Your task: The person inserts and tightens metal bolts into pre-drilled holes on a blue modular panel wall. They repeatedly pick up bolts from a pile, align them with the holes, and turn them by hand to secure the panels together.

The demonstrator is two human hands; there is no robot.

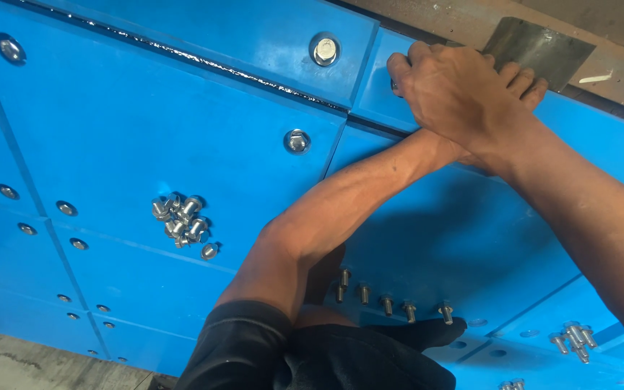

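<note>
My right hand (456,90) lies on top of my left hand (527,78) at the upper right of a blue plastic panel (146,123). The right hand's fingers curl down onto the panel's surface near a seam, and what is under them is hidden. Only a few fingertips of my left hand show past the right one, while its forearm reaches up from the bottom middle. Both hands rest just below a grey metal plate (539,47).
A loose pile of silver bolts (182,220) lies on the panel at the left. A row of bolts (388,302) stands in holes near my elbow, and more bolts (572,339) sit at the lower right. Fitted bolt heads (324,49) dot the panels. A black garment (370,357) lies below.
</note>
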